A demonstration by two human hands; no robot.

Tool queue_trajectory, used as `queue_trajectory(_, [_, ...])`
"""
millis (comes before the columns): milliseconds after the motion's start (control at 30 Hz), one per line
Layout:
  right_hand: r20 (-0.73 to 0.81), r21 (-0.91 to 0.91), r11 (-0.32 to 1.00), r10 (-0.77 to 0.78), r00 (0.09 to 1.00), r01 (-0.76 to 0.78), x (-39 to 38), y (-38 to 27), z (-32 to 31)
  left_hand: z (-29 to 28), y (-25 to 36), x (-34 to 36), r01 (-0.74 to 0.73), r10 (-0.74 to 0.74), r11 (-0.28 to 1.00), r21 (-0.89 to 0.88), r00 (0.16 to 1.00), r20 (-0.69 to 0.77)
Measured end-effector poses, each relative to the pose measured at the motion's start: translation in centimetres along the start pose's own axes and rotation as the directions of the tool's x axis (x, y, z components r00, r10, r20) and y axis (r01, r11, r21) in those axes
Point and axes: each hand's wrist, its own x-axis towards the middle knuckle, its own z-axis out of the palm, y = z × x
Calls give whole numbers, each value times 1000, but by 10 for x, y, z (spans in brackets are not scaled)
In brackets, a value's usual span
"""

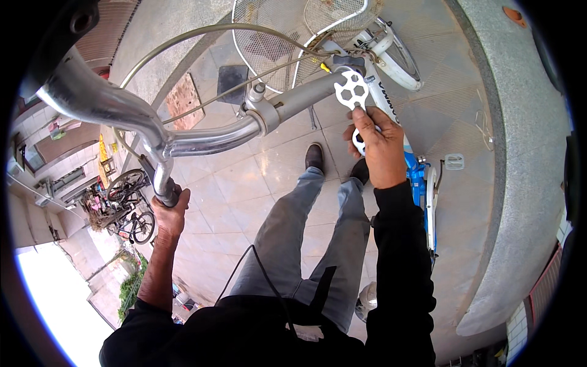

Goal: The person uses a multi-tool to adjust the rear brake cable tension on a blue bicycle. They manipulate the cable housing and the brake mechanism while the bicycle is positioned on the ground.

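Observation:
My left hand is wrapped round the dark grip at the end of a silver bicycle handlebar. The bar runs through a clamp on the grey stem. In my right hand is a flat white bone-shaped wrench with several hexagonal holes, pinched at its middle. Its far head lies over the lower end of the stem, at the headset; whether it grips a nut there I cannot tell. Beneath my right hand runs the blue and white frame.
Brake cables arc over the handlebar. A white wire basket and the front wheel with a white mudguard are beyond the stem. A pedal sticks out at right. A curved stone kerb borders the tiles. Other bicycles stand at far left.

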Motion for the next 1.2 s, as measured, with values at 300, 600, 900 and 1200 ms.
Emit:
queue_trajectory(300, [289,124,975,143,947,-185,-21,-37,31,1,-2,1,-21,21,1000,-5,1000,2])
queue_trajectory(600, [294,122,941,268,917,-315,-20,-62,45,3,0,0,14,-14,1000,2,1000,-18])
queue_trajectory(900, [313,113,958,216,925,-262,-20,-65,51,-1,-10,3,-35,35,999,7,999,7])
queue_trajectory(1200, [402,51,949,266,876,-311,-16,-81,49,4,6,1,21,-22,1000,-10,1000,-19])
